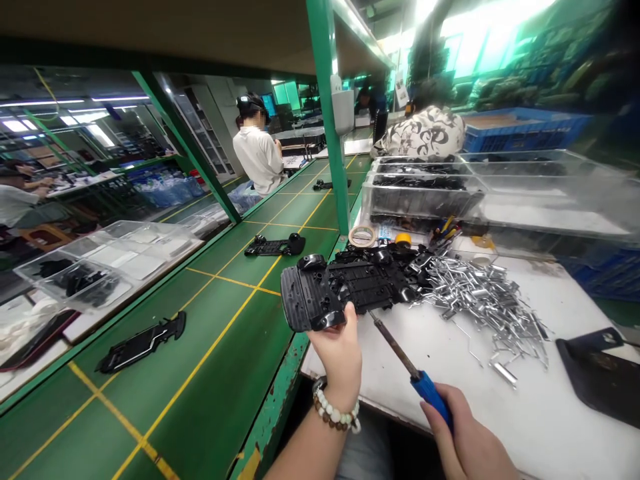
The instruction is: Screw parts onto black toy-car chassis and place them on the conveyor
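My left hand (337, 353) grips one end of a black plastic toy-car chassis (345, 283), holding it above the edge of the white worktable (500, 413). My right hand (470, 440) is closed round the blue handle of a screwdriver (415, 373); its metal shaft points up-left, with the tip just under the chassis. A bead bracelet sits on my left wrist. A heap of small silver metal parts (485, 300) lies on the table to the right of the chassis.
A green conveyor belt (200, 347) with yellow lines runs on the left, carrying black chassis parts (143, 343) (275, 247). Clear trays of parts (420, 187) stand behind, tape rolls (363, 235) near a green post (335, 120). A black scoop (600, 373) lies right. Other people sit further along.
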